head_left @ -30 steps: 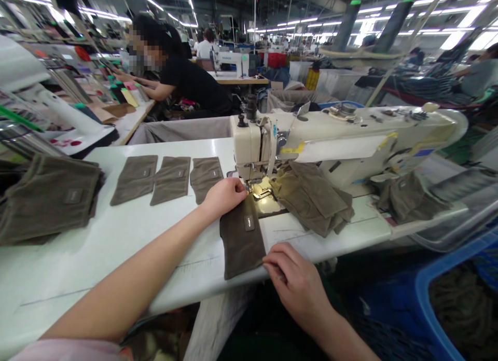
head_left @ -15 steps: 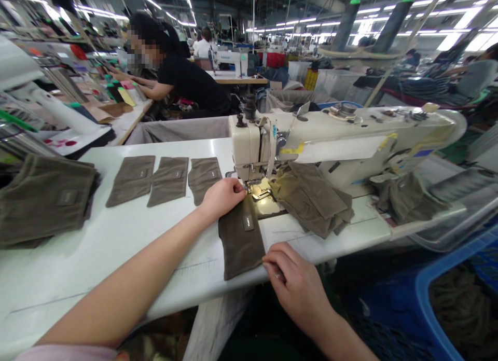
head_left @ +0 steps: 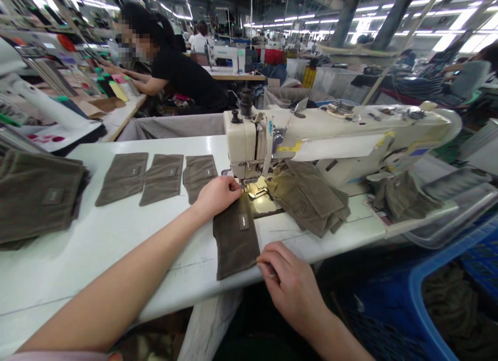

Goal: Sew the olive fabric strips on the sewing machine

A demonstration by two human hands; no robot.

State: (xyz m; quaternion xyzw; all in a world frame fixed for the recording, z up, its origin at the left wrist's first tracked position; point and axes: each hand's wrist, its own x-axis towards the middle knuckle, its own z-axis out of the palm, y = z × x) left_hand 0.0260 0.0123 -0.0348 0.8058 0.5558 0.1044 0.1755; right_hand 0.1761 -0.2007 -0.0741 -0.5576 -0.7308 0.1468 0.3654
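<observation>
A dark olive fabric piece (head_left: pixel 235 244) with a small label (head_left: pixel 243 221) lies on the white table, its far end at the needle area of the sewing machine (head_left: pixel 245 143). My left hand (head_left: pixel 218 196) pinches the far edge of this piece, close beside the presser foot. With thumb and fingers closed, my right hand (head_left: pixel 286 278) grips the near right corner at the table's front edge. Left of my left hand, three similar labelled pieces lie in a row, the nearest being a fabric piece (head_left: pixel 197 173). The exact stitch point is partly hidden by my left fingers.
A stack of fabric pieces (head_left: pixel 39 200) sits at the far left. More pieces form a loose pile (head_left: pixel 311 195) under the machine arm. A blue basket (head_left: pixel 418 299) with cloth stands low at the right. Beyond the table, a person in black (head_left: pixel 182 75) leans over another bench.
The whole view has shifted slightly, so things appear a little further left. Both hands keep their hold on the fabric piece, with no clear movement along the table.
</observation>
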